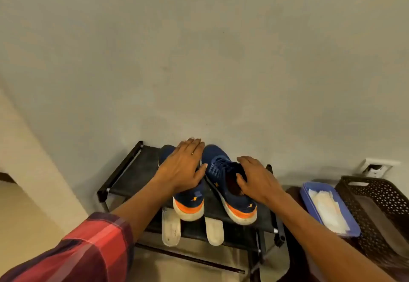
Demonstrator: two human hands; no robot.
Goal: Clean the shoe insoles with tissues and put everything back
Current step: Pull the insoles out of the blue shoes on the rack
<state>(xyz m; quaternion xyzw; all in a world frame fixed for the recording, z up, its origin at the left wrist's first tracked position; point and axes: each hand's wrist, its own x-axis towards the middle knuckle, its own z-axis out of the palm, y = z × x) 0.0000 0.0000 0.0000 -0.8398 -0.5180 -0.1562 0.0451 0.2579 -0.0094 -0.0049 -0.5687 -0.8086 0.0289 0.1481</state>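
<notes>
Head: left hand flat atop left shoe, right hand seemingly around right shoe

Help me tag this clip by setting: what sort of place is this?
Probably a home entryway or hallway corner: a shoe rack against a bare wall, shoes on it, and a low socket nearby.

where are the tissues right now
The tissues lie in a blue tray at the right of the head view, between the shoe rack and a dark basket.
</notes>
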